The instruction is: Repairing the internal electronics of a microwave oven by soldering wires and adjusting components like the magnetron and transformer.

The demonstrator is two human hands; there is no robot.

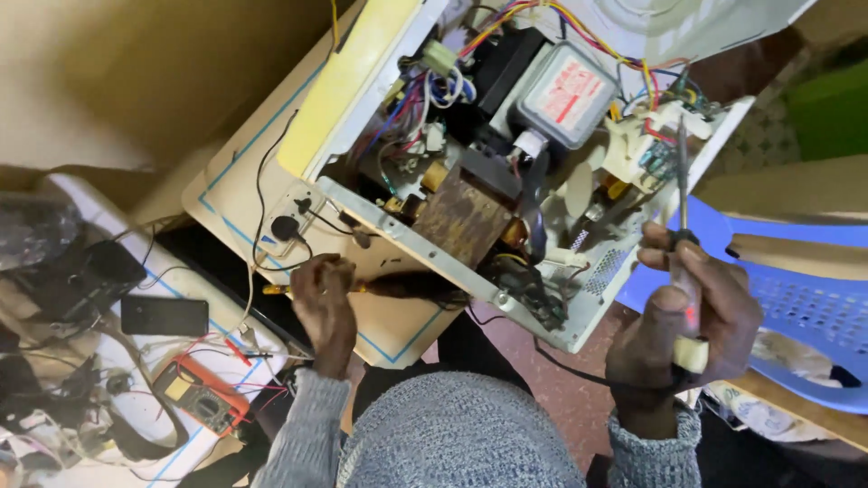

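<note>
Left hand (324,303) clamped on a dark-bristled brush with a yellowish handle (398,287), bristles lying on the white metal base plate (398,330) of the opened microwave oven chassis (506,172); right hand (692,312) closed round a screwdriver with a red-and-cream handle (684,271), shaft upright, tip near the white plastic switch bracket (660,136); rusty brown transformer (466,217) sits between; orange multimeter (203,398) lower left.

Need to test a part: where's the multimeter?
The multimeter, orange-cased, lies at lower left on the white bench, below the black phone and left of the left hand.
</note>
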